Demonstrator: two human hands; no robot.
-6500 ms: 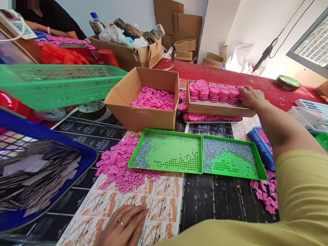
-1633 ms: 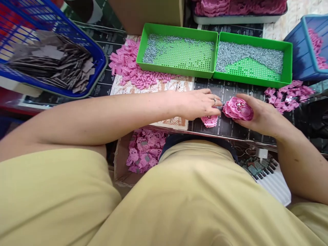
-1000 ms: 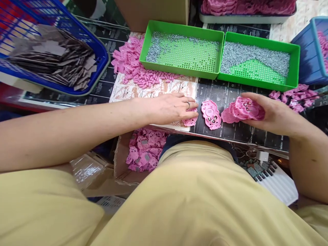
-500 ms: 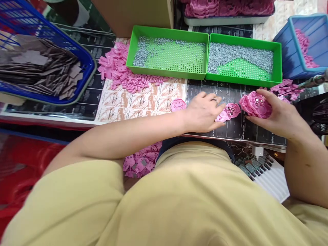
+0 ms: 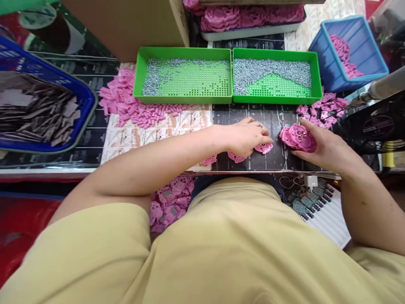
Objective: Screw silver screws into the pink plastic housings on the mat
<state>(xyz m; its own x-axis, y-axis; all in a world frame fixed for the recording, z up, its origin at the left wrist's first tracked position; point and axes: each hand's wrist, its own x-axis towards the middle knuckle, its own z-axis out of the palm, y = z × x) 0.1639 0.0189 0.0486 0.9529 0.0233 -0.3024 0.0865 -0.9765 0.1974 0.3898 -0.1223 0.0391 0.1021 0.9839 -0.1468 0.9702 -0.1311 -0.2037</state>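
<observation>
My left hand (image 5: 247,137) lies palm down over a row of pink plastic shells at the front of the bench, fingers bent but apart. Its fingertips are at a pink shell (image 5: 264,148), partly covered by them. Two more shells show below the hand, a middle one (image 5: 236,157) and a left one (image 5: 209,160). To the right, my right hand (image 5: 322,143) is closed around a small stack of pink plastic shells (image 5: 299,137), thumb and fingers on opposite sides. Small shiny metal spots show on the top shell.
Two green perforated trays, left (image 5: 183,100) and right (image 5: 278,100), hold small silvery screws or pins. Small pink parts (image 5: 126,101) are heaped at left, others (image 5: 325,110) at right. A blue basket (image 5: 90,99), a blue bin (image 5: 363,78) and a tool (image 5: 382,88) flank them.
The view has shifted, so the bench appears further left. The left-hand shells now lie nearer the front edge, with my left hand over them. My right hand keeps its stack.
</observation>
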